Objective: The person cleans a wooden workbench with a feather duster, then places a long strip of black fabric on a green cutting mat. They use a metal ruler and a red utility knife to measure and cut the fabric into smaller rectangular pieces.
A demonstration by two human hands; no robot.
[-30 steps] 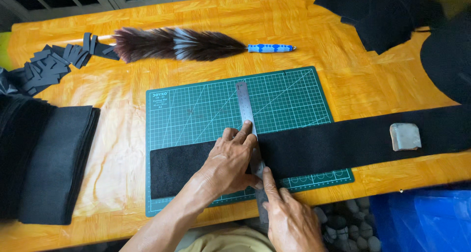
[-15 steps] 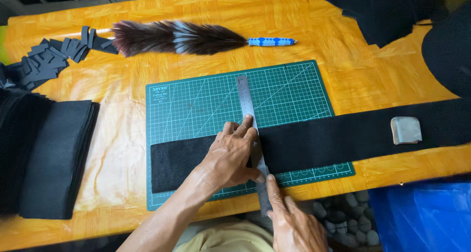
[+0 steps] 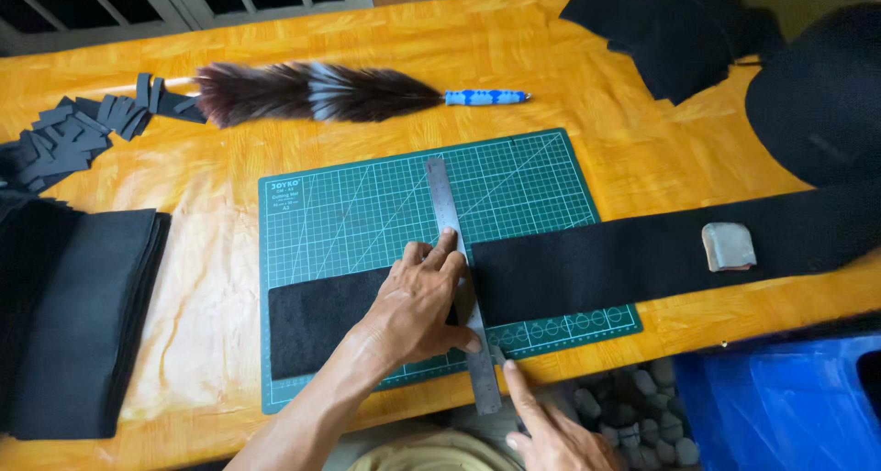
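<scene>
My left hand (image 3: 418, 301) lies flat on a steel ruler (image 3: 445, 196), pinning it across a long black felt strip (image 3: 624, 265) on a green cutting mat (image 3: 367, 196). The ruler runs from the middle of the mat past its near edge. My right hand (image 3: 551, 434) is at the bottom edge of the view, just right of the ruler's near end. Its index finger stretches along a thin dark cutter (image 3: 496, 353) whose tip touches the ruler's edge below the felt. Most of the cutter is hidden in the hand.
A feather duster (image 3: 312, 92) with a blue handle lies beyond the mat. Small cut black pieces (image 3: 64, 136) and a stack of black sheets (image 3: 73, 315) sit at the left. A grey block (image 3: 728, 246) rests on the strip; black fabric (image 3: 679, 31) is at the far right, a blue bin (image 3: 780, 407) below.
My right hand has drawn back along the ruler toward the near table edge. My left hand stays pressed on the ruler.
</scene>
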